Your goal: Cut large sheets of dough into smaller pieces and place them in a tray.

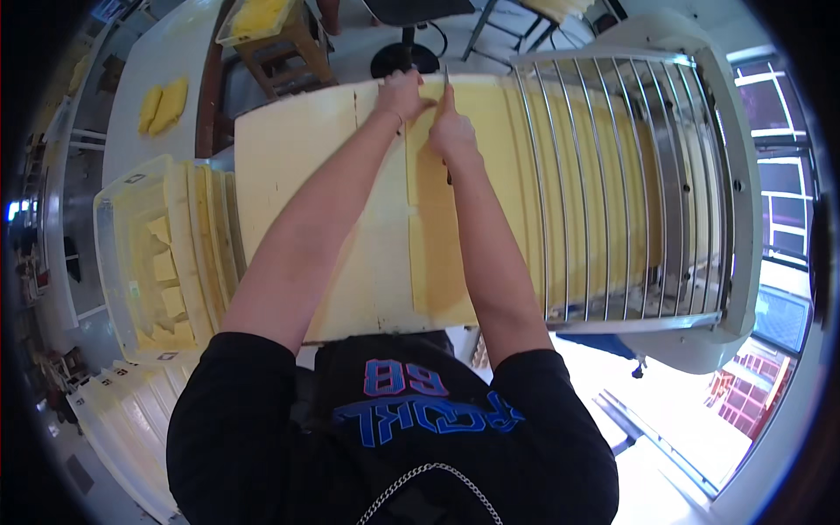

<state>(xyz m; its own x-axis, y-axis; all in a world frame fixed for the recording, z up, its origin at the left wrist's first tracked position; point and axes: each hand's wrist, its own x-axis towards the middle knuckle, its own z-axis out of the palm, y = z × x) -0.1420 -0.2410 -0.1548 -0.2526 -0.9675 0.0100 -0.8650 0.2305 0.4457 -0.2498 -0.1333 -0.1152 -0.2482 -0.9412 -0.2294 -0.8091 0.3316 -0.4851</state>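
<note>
A wide yellow sheet, looking like dough (499,144), lies on the pale work surface (308,151) and runs under the metal bar guard at the right. Near the far edge, my right hand (453,134) is closed around a knife (447,75), its blade pointing away from me over the sheet. Just to the left, my left hand (401,95) rests by the sheet's far left corner, thumb stretched towards the knife; whether its fingers hold anything is hidden. A crosswise line divides the sheet's left part below my hands.
Metal guard bars (607,190) of a large white machine cover the right side. A clear plastic bin (134,262) with yellow pieces stands at the left, near stacked trays. Beyond are a wooden stool (289,56), a black chair base (405,60) and a white table (154,59) bearing yellow rolls.
</note>
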